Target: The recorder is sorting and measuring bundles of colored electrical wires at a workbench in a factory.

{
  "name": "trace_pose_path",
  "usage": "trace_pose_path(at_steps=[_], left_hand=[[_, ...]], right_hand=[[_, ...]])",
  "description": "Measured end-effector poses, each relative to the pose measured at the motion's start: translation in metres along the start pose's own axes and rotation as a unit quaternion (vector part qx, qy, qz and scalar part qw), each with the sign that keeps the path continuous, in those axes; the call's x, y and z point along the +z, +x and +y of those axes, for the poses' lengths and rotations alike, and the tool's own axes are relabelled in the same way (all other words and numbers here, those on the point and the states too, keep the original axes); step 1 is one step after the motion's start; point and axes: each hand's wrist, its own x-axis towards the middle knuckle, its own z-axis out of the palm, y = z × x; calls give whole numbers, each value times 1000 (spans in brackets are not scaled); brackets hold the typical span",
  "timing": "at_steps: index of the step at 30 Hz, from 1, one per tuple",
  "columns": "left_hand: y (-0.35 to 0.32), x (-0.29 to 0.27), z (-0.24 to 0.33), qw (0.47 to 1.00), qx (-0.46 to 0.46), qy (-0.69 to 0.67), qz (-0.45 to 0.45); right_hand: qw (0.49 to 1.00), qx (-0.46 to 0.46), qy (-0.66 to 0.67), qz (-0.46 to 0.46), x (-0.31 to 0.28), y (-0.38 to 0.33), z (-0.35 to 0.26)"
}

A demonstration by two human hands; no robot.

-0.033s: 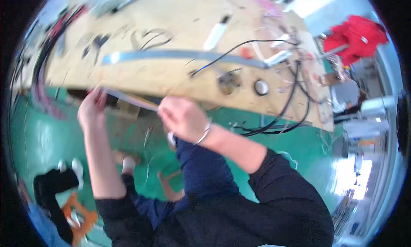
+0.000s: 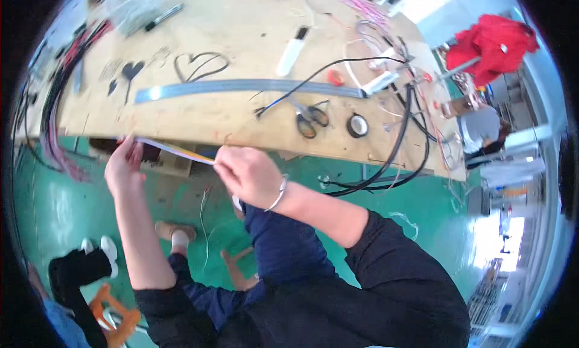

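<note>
Thin coloured wires (image 2: 181,152), whitish-purple and yellow, run stretched between my hands just off the table's near edge. My left hand (image 2: 125,166) pinches their left end between its fingertips. The other end goes into my right hand (image 2: 248,174), closed in a fist with a bracelet at its wrist. What lies inside that fist is hidden. Behind the hands, a long grey metal ruler (image 2: 241,87) lies across the wooden table (image 2: 181,122). Scissors (image 2: 310,120) with dark handles and a roll of black tape (image 2: 357,126) rest right of my right hand.
Black cables (image 2: 401,149) hang over the table's right edge, and a bundle of dark and pink wires (image 2: 53,116) over the left. A white marker-like tube (image 2: 292,57) lies past the ruler. An orange stool (image 2: 114,315) stands beside another person's dark-clad leg (image 2: 78,269) at lower left.
The view has shifted slightly and is sharper, so the table's things sit a little further left in it. Both hands still hold the wires stretched between them.
</note>
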Motion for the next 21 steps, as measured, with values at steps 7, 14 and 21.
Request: trace_pose_path(at_steps=[7, 14, 21], left_hand=[[-9, 56, -2, 996, 3, -2, 89], [-34, 79, 8, 990, 24, -5, 138], [-38, 80, 8, 990, 29, -8, 136]], right_hand=[[993, 61, -98, 37, -11, 5, -11], [999, 40, 1, 1, -13, 6, 1], [999, 28, 21, -9, -13, 2, 0]])
